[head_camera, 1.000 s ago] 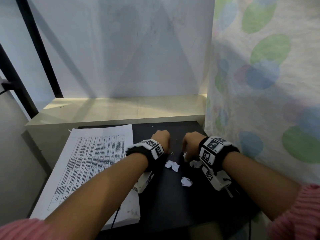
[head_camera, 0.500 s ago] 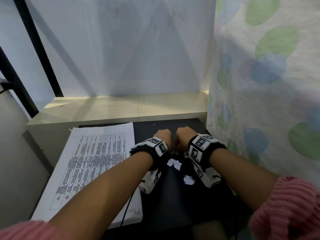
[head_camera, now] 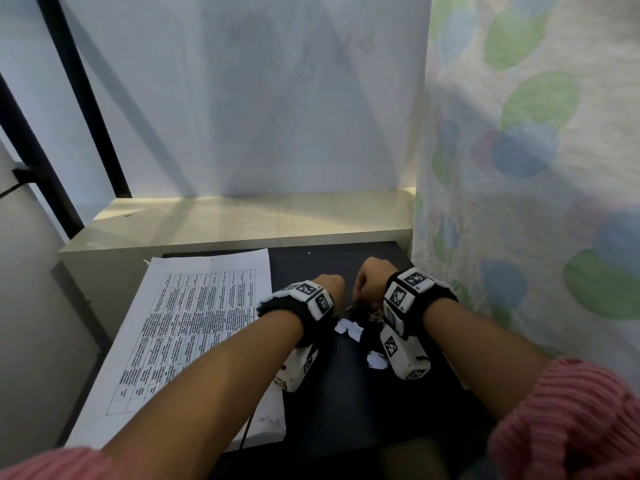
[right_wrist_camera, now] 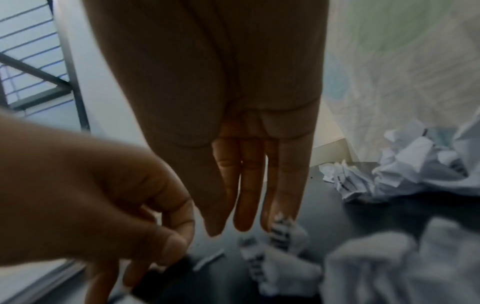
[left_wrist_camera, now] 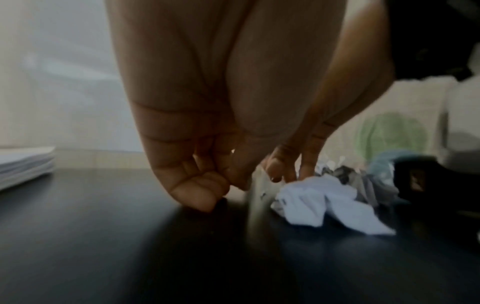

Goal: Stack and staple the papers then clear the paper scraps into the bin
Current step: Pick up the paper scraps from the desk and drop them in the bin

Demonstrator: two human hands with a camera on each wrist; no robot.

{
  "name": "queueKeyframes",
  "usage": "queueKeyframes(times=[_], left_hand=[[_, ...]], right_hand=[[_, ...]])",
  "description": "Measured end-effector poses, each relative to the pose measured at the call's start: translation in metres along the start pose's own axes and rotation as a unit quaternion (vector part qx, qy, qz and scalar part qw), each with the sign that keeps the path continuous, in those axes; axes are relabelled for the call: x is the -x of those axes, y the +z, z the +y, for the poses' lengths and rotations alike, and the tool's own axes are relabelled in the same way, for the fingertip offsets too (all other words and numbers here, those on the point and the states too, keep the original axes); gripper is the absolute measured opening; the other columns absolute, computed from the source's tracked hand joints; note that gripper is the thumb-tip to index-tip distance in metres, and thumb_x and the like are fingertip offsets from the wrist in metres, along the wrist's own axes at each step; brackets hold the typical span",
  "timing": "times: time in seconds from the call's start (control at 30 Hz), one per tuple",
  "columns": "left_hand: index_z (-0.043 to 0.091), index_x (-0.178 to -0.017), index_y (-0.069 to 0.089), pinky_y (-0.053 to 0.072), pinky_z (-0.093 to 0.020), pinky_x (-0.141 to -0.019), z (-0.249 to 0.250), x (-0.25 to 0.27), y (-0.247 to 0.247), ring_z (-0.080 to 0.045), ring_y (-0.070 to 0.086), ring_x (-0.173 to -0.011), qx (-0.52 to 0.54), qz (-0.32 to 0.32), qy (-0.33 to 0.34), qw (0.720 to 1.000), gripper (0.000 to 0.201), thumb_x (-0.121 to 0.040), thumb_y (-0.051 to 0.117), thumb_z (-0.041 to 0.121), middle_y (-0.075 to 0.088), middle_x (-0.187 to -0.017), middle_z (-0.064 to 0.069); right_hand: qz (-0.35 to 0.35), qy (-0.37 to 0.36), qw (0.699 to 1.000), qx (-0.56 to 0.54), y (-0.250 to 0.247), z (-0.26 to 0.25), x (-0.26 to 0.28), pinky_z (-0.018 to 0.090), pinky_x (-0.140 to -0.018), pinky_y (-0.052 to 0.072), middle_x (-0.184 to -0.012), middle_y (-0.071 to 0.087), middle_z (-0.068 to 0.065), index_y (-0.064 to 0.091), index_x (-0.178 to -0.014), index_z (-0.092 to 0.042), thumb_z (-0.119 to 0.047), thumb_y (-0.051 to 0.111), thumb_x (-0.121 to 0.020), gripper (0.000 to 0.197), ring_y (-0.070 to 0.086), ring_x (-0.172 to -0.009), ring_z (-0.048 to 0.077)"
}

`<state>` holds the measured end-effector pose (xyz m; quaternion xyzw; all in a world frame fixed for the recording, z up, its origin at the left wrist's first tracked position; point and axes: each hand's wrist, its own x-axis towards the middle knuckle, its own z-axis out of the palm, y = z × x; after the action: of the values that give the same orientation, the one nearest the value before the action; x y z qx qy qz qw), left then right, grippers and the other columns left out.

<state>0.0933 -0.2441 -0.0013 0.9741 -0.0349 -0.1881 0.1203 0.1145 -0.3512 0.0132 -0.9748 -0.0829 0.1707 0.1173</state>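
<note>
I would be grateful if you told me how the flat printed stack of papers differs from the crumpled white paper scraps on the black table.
The flat printed stack of papers lies smooth and squared up; the crumpled white paper scraps are balled and creased. The stack is one large block on the table's left side; the scraps are several small pieces scattered near both hands. The stack's printed table is on show; the scraps show only bits of print. Both are white printed paper on the black table.

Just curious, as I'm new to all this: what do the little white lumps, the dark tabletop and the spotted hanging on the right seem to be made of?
Scraps: crumpled printed paper, matte white with sharp creases and dark print.
Tabletop: black, smooth, faintly glossy; probably laminate, since it shows a soft sheen.
Hanging: seemingly thin woven cloth, matte, with soft folds and coloured dots.
</note>
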Motion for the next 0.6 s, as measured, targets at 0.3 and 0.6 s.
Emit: queueKeyframes(times=[0.3,0.6], left_hand=[[-0.003,-0.105,0.066,0.054,-0.036,-0.092,-0.025,0.02,-0.009,-0.032,0.065,-0.105,0.066,0.077,0.01,0.995,0.024,-0.089,0.052,0.007,0.068,-0.112,-0.018],[0.007,-0.119,0.063,0.053,-0.035,-0.09,-0.004,0.033,0.001,-0.03,0.063,-0.109,-0.041,0.03,0.141,0.989,0.044,-0.077,0.072,0.012,0.066,-0.119,-0.012]], right_hand=[[0.052,-0.011,0.999,0.012,-0.03,0.014,0.02,0.032,-0.083,0.057,-0.098,0.075,0.012,0.077,-0.091,-0.003,-0.013,0.073,-0.075,0.018,0.068,-0.088,0.021],[-0.037,-0.024,0.993,0.109,-0.003,0.011,0.027,0.035,-0.082,0.057,-0.097,0.073,0.012,0.074,-0.091,-0.007,-0.02,0.079,-0.068,0.026,0.069,-0.093,0.028]])
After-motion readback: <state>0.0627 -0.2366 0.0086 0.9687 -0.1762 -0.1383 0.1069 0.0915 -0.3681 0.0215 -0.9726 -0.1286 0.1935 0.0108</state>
